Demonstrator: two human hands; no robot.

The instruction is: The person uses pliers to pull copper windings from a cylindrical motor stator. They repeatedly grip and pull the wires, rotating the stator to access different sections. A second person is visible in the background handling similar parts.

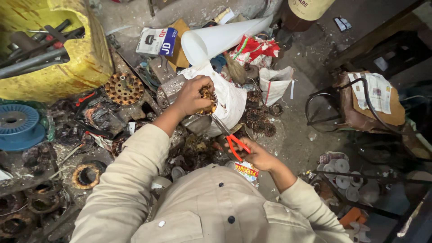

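So the left hand [194, 95] is wrapped around the top of a motor stator [208, 101], fingers curled over the tangle of copper windings in its round metal shell, a firm closed grip on it. The stator sits up on a white cloth bag [231, 96] in the middle of the mess on the floor [292, 130]. The right hand [257, 155] has its grip closed on the red handles of a pair of pliers [230, 138], and the metal nose runs up at an angle to the edge of the windings, right by the left hand's fingertips; can't tell if the tips are actually biting a wire. Both arms are in beige shirt sleeves. Around them: a white plastic cone [222, 39] lying just behind the bag, a rusty perforated disc [124, 88] off to the left, a blue wire spool [18, 126] at the far left edge, a yellow bin [67, 72] with metal bars in it, and a folded newspaper [377, 92] on a stool well off to the right.
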